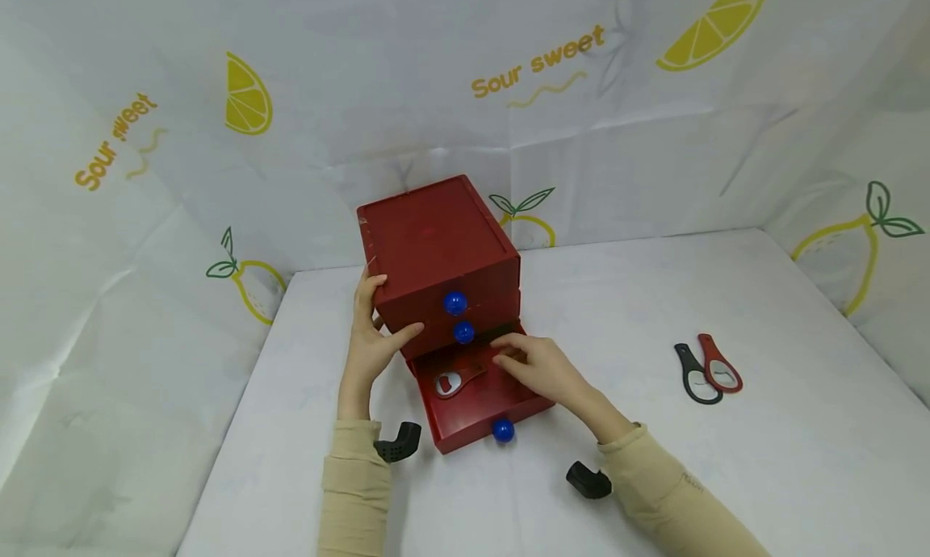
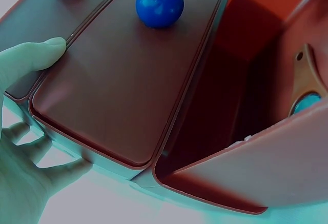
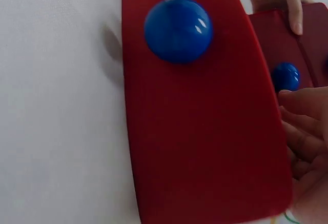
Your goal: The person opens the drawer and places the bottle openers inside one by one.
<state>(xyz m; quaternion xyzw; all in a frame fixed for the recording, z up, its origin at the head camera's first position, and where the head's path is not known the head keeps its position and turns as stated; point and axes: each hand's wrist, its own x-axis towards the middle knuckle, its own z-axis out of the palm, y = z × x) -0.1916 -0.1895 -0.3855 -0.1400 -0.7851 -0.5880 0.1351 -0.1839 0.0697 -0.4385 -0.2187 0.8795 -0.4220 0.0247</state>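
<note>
A red cabinet [image 1: 436,234] with blue round knobs stands on the white table, its bottom drawer [image 1: 472,416] pulled out. My left hand [image 1: 370,347] holds the cabinet's left side, thumb on the front and the other fingers along the side wall. Inside the drawer lies a bottle opener [image 1: 472,373] with a reddish-brown handle and a silver head; the left wrist view shows its handle [image 2: 303,78] too. Over the drawer's right part hovers my right hand [image 1: 538,367], fingers loosely bent, with nothing visible between them. The right wrist view shows the drawer's blue knob [image 3: 178,31] close up.
To the right on the table, a black bottle opener [image 1: 686,362] and a red bottle opener [image 1: 710,349] lie partly overlapping. A white cloth backdrop [image 1: 407,73] with lemon prints rises behind the cabinet. Black pieces [image 1: 400,444] jut out near both wrists.
</note>
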